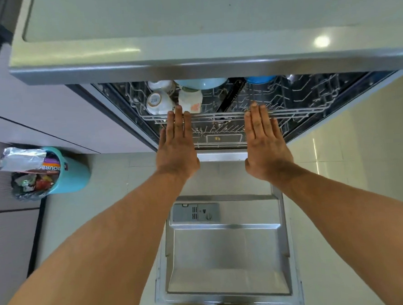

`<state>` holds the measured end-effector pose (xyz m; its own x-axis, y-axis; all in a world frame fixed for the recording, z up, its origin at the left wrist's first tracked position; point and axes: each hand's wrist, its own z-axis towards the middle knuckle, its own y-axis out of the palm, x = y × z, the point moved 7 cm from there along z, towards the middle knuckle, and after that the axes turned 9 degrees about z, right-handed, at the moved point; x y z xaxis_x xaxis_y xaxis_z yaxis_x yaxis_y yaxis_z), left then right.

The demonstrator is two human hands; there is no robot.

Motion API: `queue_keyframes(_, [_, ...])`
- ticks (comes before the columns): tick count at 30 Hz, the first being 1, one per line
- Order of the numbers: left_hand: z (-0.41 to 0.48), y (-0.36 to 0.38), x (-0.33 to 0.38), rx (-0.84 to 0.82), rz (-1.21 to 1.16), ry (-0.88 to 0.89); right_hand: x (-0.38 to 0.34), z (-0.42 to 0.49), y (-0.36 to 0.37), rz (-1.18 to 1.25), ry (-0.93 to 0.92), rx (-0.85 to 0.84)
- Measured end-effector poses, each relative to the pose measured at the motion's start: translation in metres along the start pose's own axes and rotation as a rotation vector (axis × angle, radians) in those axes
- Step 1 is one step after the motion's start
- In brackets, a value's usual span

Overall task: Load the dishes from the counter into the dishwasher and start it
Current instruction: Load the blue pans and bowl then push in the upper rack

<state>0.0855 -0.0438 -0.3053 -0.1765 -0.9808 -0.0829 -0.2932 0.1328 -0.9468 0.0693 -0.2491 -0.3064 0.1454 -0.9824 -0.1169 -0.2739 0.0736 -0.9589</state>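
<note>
Both arms stretch out, the left hand (177,144) and right hand (266,141) flat, fingers straight, fingertips against the rack (217,116) front, gripping nothing.

Head camera looks steeply down over the dishwasher door (225,257).

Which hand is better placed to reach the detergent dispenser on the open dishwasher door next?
Probably the left hand. The detergent dispenser sits on the left part of the open door, just below the left wrist in view, while the right hand lies flat at the upper rack farther right.
</note>
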Motion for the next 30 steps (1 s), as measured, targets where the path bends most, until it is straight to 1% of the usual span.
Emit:
queue_keyframes(5, [-0.003,-0.004,0.002,-0.009,0.022,-0.015,-0.002,-0.004,-0.002,-0.028,0.014,0.008])
queue_keyframes(8, [-0.005,-0.007,0.003,0.026,0.02,-0.029,-0.006,-0.006,-0.005,-0.03,0.017,0.059])
queue_keyframes(10, [-0.009,-0.006,0.003,0.112,-0.011,-0.046,-0.012,-0.011,-0.005,-0.014,0.004,0.117])
queue_keyframes(12, [-0.017,-0.003,0.002,0.222,-0.037,-0.045,-0.021,-0.019,0.003,0.018,-0.055,0.152])
queue_keyframes(13, [-0.022,0.002,0.004,0.261,-0.036,-0.011,-0.028,-0.023,0.012,0.037,-0.103,0.145])
queue_keyframes(15, [-0.028,0.018,0.014,0.289,-0.028,0.137,-0.036,-0.026,0.033,0.081,-0.183,0.096])
queue_keyframes(17, [-0.024,0.038,0.027,0.265,-0.011,0.274,-0.035,-0.017,0.055,0.126,-0.183,0.051])
queue_keyframes(18, [-0.017,0.048,0.031,0.235,-0.011,0.29,-0.032,-0.008,0.065,0.151,-0.152,0.027])
queue_keyframes(20, [0.003,0.071,0.037,0.147,-0.034,0.245,-0.02,0.013,0.089,0.197,-0.059,-0.037])
queue_keyframes(22, [0.025,0.094,0.045,0.078,-0.037,0.173,-0.008,0.036,0.113,0.188,0.001,-0.102])
queue_keyframes(24, [0.042,0.119,0.058,0.014,-0.033,0.153,-0.001,0.049,0.133,0.178,0.008,-0.147])
queue_keyframes(28, [0.068,0.162,0.078,-0.103,-0.008,0.158,0.012,0.068,0.161,0.164,-0.012,-0.172])
queue_keyframes(30, [0.081,0.172,0.078,-0.122,-0.029,0.123,0.015,0.08,0.169,0.154,-0.016,-0.172])
